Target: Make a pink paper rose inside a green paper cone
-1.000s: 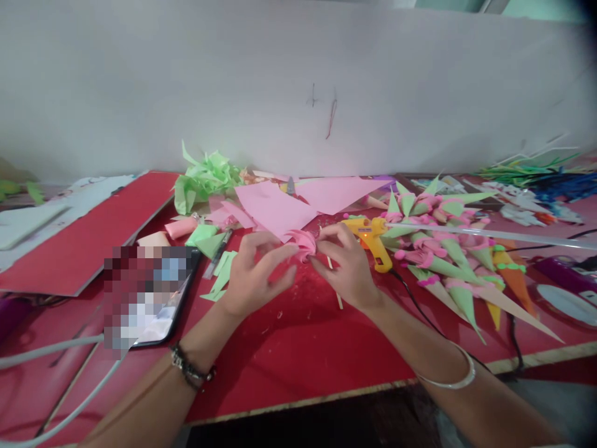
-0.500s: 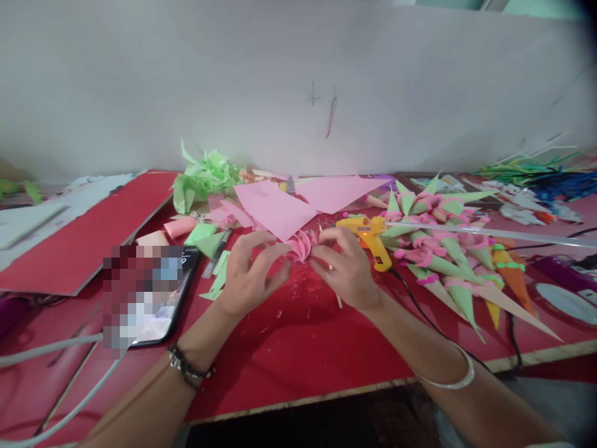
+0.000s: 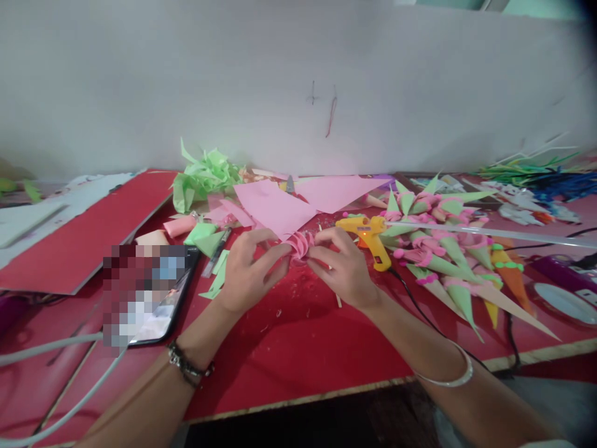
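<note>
Between my two hands is a small pink paper flower [image 3: 301, 244] with curled strips like petals. My left hand [image 3: 252, 270] pinches its left side between thumb and fingers. On the other side my right hand [image 3: 344, 267] grips it with bent fingers. The fingertips partly cover the flower. Just behind it lie large pink paper sheets [image 3: 275, 208]. A yellow hot glue gun [image 3: 368, 236] rests right of my right hand, its small orange light on and a long clear glue stick [image 3: 466, 230] in its back.
Several green and pink paper cones [image 3: 459, 261] are heaped at the right. A phone [image 3: 168, 305] with a white cable [image 3: 60, 417] lies left of my left hand. Crumpled green paper [image 3: 209, 171] and a red board [image 3: 107, 230] stand farther back. The red table [image 3: 298, 367] ends in front of me.
The pink flower has tilted slightly between my fingers, and its strips look more bunched. Both hands have stayed nearly in place.
</note>
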Demonstrator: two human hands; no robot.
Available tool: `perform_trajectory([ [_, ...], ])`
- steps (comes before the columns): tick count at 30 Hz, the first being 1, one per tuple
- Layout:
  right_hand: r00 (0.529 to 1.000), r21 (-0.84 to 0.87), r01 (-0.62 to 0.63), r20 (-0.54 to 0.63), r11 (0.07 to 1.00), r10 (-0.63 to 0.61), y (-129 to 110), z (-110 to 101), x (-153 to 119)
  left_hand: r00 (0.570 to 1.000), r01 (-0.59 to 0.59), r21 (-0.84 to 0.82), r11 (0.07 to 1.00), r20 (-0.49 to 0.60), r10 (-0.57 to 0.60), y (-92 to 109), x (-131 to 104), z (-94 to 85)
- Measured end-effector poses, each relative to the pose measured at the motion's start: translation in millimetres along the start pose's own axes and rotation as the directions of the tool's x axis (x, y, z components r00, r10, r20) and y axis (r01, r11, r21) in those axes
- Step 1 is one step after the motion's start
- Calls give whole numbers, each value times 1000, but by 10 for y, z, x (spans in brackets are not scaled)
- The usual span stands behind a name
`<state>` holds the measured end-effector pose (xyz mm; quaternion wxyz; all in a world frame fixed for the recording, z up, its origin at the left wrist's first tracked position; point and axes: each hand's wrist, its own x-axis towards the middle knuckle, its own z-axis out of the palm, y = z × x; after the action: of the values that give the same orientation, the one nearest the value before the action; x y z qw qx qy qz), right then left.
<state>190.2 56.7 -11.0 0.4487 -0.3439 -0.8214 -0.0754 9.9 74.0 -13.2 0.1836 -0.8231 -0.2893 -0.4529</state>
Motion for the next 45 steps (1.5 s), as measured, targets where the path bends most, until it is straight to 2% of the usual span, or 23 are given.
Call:
perform_trajectory([
  [10,997,46,-50,-60,998,53,-27,-24,22,994,-11,40,999,110,7,-46,7,-7],
  [15,997,24,-68,-22,997,69,-15,-11,13,995,-10,42,999,103,5,-38,17,-2],
  [21,993,127,-117,13,985,116,-18,-21,25,995,-40,36,999,98,36,-34,21,2],
  [37,995,178,-83,75,980,71,13,-35,33,991,-4,-24,1000,131,7,-49,12,5],
  [45,992,96,-59,118,994,47,35,-16,31,988,-24,-67,997,153,34,-28,24,14],
])
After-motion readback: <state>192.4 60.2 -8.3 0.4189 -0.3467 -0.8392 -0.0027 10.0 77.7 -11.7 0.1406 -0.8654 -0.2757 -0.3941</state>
